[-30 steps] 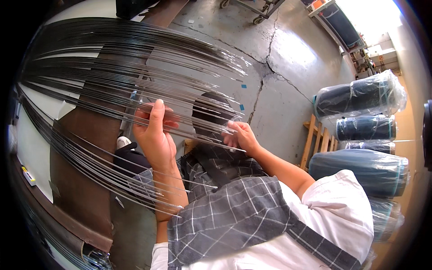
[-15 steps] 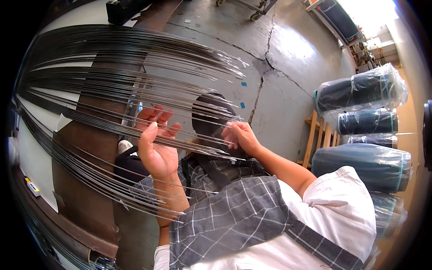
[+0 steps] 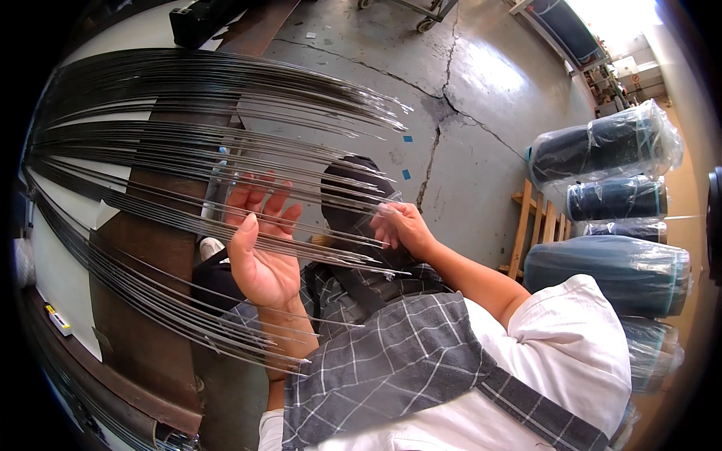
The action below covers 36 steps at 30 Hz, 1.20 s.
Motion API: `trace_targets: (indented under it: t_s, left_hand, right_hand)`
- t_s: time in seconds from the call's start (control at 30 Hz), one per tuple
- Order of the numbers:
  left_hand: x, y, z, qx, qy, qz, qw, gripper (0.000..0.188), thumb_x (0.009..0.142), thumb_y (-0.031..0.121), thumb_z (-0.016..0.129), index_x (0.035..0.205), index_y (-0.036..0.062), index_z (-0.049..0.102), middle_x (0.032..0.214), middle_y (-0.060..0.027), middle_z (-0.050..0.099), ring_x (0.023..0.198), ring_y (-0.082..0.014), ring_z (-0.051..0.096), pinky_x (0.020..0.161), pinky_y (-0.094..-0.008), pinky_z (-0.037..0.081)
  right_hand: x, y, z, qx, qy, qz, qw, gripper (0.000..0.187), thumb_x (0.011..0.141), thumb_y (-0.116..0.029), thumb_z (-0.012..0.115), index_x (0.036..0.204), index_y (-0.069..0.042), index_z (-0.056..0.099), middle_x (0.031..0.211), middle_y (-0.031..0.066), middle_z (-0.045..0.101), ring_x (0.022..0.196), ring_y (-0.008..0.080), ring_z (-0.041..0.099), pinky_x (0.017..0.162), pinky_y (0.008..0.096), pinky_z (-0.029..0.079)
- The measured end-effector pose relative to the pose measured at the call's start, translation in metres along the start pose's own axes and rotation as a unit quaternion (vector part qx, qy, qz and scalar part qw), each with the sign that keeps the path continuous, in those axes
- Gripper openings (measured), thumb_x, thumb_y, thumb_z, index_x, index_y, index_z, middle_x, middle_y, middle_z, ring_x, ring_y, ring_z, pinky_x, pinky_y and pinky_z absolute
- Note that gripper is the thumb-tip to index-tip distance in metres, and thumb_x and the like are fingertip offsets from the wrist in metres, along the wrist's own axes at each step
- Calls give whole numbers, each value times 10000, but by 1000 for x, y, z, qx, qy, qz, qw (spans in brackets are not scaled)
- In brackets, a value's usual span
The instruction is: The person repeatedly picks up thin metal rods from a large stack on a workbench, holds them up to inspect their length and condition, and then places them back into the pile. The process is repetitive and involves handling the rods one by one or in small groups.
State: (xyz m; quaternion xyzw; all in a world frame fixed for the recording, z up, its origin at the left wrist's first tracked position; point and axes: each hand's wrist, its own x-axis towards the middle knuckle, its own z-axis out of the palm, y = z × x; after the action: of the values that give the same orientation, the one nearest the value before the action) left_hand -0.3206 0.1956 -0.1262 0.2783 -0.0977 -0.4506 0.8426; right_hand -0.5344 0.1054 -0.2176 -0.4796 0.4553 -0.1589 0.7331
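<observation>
Long, thin dark wires (image 3: pixel 173 66) fan out from the left in several bundles, their loose ends reaching over the table edge. My left hand (image 3: pixel 267 272) is raised, palm showing and fingers spread, with the middle wires running between its thumb and fingers. It does not close on them. At the wire tips, the fingers of my right hand (image 3: pixel 406 228) are pinched together on a wire end, partly hidden by the fingers. The lowest bundle passes across my left forearm.
A brown-edged table (image 3: pixel 162 255) carries the wires; a small yellow and white box (image 3: pixel 57 319) and a black object (image 3: pixel 197 24) lie on it. Plastic-wrapped dark rolls (image 3: pixel 602 146) stand at the right beside a wooden pallet (image 3: pixel 526 225). A wheeled cart (image 3: pixel 427 21) is at the far side.
My left hand's fingers have straightened and spread a little more among the wires. The right hand keeps its pinch in nearly the same place. The view has shifted slightly.
</observation>
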Motion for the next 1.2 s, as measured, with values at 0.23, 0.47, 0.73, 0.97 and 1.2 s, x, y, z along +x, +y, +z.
trace_targets:
  t_s: [0.23,0.47,0.73,0.97,1.2]
  left_hand:
    - [-2,1,-1,17,8,14,1000,455,820,161,453,1239,-5,387,1184,-183,483,1042,-274,553,835,-349,498]
    - [-4,0,-9,-32,-19,7,999,414,855,180,463,1226,1,425,1179,-176,508,1042,-269,545,843,-380,477]
    - [2,-3,-20,-98,-38,-31,994,547,839,240,505,1294,-19,347,1252,-192,446,1130,-292,470,926,-443,397]
    - [8,4,3,-194,-107,-68,973,719,828,320,548,1361,-39,225,1404,-217,262,1330,-342,217,1078,-509,209]
    - [1,10,8,-179,-126,-62,974,782,825,350,554,1381,-47,174,1440,-246,174,1353,-369,145,1093,-516,170]
  right_hand:
    - [-1,-3,0,5,-1,10,1000,376,935,-307,461,785,11,596,573,76,596,414,108,536,373,188,390]
    - [-2,2,-1,-5,6,-5,1000,377,934,-314,466,789,9,597,581,73,598,410,101,533,373,185,388]
    - [-6,-2,0,6,8,10,1000,322,928,-274,475,816,4,591,591,79,598,421,98,540,374,181,391]
    - [-8,0,1,3,6,7,1000,379,930,-325,465,801,7,595,596,61,594,442,92,544,376,183,388]
    - [-9,1,1,15,4,9,1000,361,934,-310,469,821,9,597,605,81,606,434,94,546,376,179,396]
